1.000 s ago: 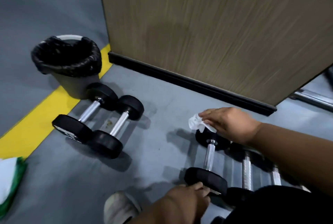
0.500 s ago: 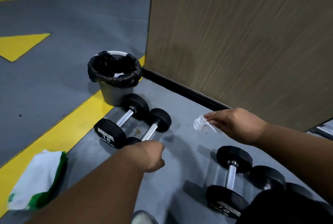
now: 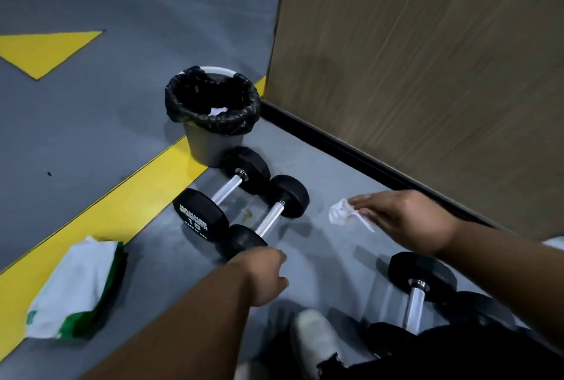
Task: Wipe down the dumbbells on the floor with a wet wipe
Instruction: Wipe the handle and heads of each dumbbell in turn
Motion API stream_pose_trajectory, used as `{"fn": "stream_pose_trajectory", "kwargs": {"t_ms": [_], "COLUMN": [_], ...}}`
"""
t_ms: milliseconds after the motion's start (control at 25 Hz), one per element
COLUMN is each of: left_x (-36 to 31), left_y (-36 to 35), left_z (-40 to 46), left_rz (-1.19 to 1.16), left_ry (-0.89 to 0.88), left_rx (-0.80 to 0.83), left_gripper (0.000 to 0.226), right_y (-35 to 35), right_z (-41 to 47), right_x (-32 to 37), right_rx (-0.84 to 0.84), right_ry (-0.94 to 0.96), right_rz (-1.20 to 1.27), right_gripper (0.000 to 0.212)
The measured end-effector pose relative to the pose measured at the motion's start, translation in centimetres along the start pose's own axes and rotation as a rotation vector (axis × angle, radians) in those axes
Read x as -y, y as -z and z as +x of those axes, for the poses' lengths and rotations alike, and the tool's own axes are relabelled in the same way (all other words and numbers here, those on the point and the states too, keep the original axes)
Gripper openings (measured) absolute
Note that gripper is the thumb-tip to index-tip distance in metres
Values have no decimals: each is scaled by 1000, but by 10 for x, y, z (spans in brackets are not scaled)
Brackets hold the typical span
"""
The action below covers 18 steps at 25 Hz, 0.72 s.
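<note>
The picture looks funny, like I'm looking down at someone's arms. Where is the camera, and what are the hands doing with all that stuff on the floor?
The camera sits on a person's head and looks down, so you see their own two arms. The right hand pinches a small crumpled white wet wipe above the grey floor. The left hand reaches toward a pair of black dumbbells with shiny metal handles lying side by side; whether it touches them is hard to tell. Behind them stands a grey bin lined with a black bag. Another black dumbbell lies under the right arm. A white and green packet lies at the left.
</note>
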<state>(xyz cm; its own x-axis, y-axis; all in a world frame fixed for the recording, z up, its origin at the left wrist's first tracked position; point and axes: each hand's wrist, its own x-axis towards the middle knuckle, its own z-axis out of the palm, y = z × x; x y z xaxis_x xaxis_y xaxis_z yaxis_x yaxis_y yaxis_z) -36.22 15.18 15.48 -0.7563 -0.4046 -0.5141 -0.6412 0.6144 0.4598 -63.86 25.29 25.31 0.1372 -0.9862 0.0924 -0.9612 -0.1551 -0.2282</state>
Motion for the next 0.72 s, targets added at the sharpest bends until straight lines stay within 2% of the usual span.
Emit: {"fn": "stream_pose_trajectory", "kwargs": {"t_ms": [320,400,480,600,720], "left_x": [63,80,92,93,88], "left_y": [-37,-46,-57,-72,-83], "left_z": [20,29,39,64,90], "left_rz": [38,66,91,65,54], "left_ry": [62,59,83,70,70], "left_rx": [-241,-374,-438,-561,-669], "left_gripper": [79,83,90,87,91], "right_y": [-153,-180,-204,-244,-286], "right_z": [60,81,98,115,113], "right_x": [-12,-16,-20,-25,-18], "right_rx": [-9,-73,-151,-245,-144], "right_ry": [125,130,121,95,117], "right_rz": [241,273,300,321,343], "right_gripper": [38,35,34,32,33]}}
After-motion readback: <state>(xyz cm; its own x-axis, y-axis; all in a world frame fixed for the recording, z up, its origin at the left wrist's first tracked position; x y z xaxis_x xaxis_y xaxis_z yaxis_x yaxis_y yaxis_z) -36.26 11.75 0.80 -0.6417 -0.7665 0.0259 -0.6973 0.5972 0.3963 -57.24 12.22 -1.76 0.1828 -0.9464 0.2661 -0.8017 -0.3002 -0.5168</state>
